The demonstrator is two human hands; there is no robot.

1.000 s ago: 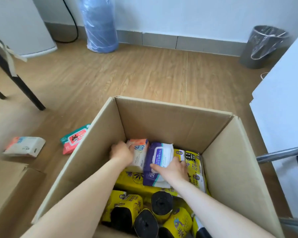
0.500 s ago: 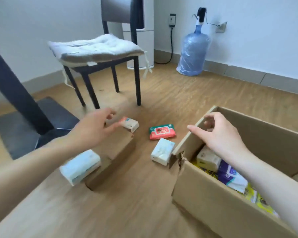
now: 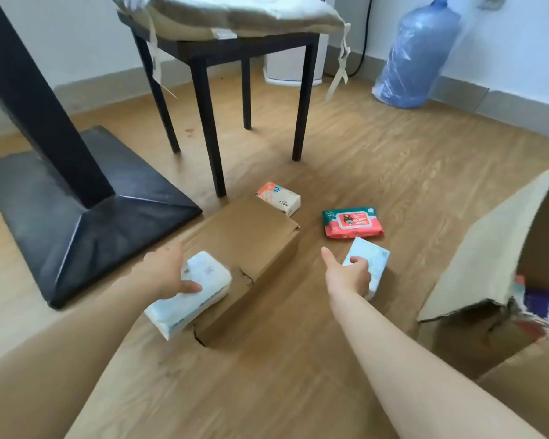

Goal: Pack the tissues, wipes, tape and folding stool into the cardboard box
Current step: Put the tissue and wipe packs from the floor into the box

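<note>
My left hand point(image 3: 167, 274) rests on a white and pale blue tissue pack point(image 3: 191, 296) that leans on a flat cardboard piece, fingers wrapped over its top. My right hand point(image 3: 346, 274) closes on a second pale blue tissue pack point(image 3: 370, 264) lying on the floor. A red and green wipes pack point(image 3: 351, 222) lies just beyond it. An orange and white tissue pack point(image 3: 278, 198) sits farther back by the chair leg. The open cardboard box point(image 3: 488, 264) stands at the right, with purple packs visible inside.
A flattened cardboard piece point(image 3: 251, 245) lies between my hands. A black chair point(image 3: 210, 122) with a cushion stands behind it, and a black table base point(image 3: 76, 210) is at the left. A blue water bottle point(image 3: 415, 55) stands by the wall.
Both hands left the box and came down onto the floor packs: the left onto the near white pack, the right onto the pale blue pack. The view swung left and lower.
</note>
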